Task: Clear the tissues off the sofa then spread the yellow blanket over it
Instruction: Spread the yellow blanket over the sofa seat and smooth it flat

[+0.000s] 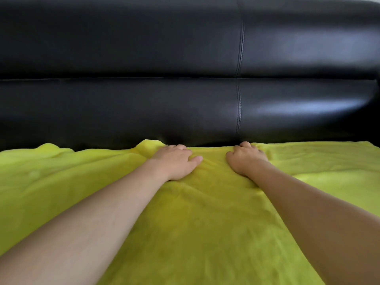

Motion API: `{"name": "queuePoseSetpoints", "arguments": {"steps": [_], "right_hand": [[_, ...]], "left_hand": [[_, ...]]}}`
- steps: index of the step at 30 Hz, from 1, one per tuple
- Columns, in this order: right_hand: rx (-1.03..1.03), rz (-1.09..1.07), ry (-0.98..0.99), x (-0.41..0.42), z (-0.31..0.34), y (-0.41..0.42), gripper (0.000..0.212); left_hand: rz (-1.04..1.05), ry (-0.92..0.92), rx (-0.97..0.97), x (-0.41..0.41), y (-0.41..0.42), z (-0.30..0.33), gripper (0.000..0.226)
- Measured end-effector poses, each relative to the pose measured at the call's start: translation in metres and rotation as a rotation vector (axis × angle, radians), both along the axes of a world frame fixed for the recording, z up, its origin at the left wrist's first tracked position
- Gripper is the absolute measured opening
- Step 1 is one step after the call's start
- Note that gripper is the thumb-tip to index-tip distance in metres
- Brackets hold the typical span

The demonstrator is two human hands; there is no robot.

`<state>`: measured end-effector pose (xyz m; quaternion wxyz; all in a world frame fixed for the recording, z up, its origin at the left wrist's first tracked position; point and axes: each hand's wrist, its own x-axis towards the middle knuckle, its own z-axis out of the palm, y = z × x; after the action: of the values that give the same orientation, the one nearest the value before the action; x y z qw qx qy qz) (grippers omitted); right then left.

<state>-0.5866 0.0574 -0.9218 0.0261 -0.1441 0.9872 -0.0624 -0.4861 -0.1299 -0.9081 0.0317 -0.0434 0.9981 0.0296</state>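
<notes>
Black leather fills the upper half of the head view: the sofa (144, 48) shows two padded backrest rolls, one above the other, crossed by a vertical stitched seam right of centre. No tissues are visible anywhere in this frame, so the clearing part of the task looks finished, though the far ends of the seat lie outside the picture.

Below the backrest, the yellow blanket (195, 223) covers the seat from edge to edge of the frame. Its far hem sits just at the foot of the backrest, running fairly straight on the right and lumpy, with raised folds, on the left. Both arms reach forward over it.

The left hand (174, 162) lies palm down on the blanket near the far hem, thumb flat and fingertips bent at the hem, probably pushing cloth toward the gap. The right hand (245, 159) rests beside it, a little apart, its fingers curled over the same edge. Whether it pinches the fabric or only presses it into the crease, I cannot tell.

Placed side by side at the seat's back, the hands seem to be tucking or anchoring the hem so the blanket stays put. Smoothing the bunched left portion appears to be what remains.
</notes>
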Motion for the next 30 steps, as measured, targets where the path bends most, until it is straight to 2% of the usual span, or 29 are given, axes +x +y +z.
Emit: {"name": "queuePoseSetpoints", "arguments": {"steps": [3, 7, 10, 13, 18, 20, 22, 24, 27, 30], "right_hand": [[0.027, -0.014, -0.052, -0.001, 0.008, -0.001, 0.06], [-0.001, -0.004, -0.116, -0.003, 0.014, -0.006, 0.056], [-0.082, 0.028, -0.072, 0.0, 0.024, -0.012, 0.043], [-0.097, 0.189, 0.079, 0.016, 0.031, -0.028, 0.037], [-0.16, 0.433, 0.038, 0.063, 0.026, -0.09, 0.038], [-0.206, 0.498, 0.074, 0.083, 0.026, -0.117, 0.037], [-0.23, 0.557, 0.096, 0.103, 0.025, -0.145, 0.036], [-0.18, 0.631, 0.089, 0.124, 0.02, -0.169, 0.037], [-0.063, 0.696, 0.089, 0.147, 0.013, -0.195, 0.034], [0.003, 0.584, -0.059, 0.153, 0.027, -0.209, 0.028]], "left_hand": [[0.07, -0.003, -0.052, 0.013, -0.014, -0.002, 0.068], [0.134, -0.073, 0.12, 0.02, -0.022, -0.01, 0.072], [0.146, -0.059, 0.126, 0.014, -0.018, -0.01, 0.07], [0.123, 0.077, 0.15, 0.017, -0.018, -0.004, 0.06], [0.265, 0.331, 0.156, 0.052, -0.077, 0.016, 0.041], [0.393, 0.36, 0.179, 0.069, -0.119, 0.022, 0.04], [0.523, 0.231, 0.21, 0.098, -0.164, 0.019, 0.05], [0.577, -0.038, 0.189, 0.132, -0.197, 0.006, 0.066], [0.527, -0.238, 0.088, 0.177, -0.22, -0.006, 0.077], [0.441, -0.396, -0.002, 0.196, -0.225, 0.017, 0.085]]}}
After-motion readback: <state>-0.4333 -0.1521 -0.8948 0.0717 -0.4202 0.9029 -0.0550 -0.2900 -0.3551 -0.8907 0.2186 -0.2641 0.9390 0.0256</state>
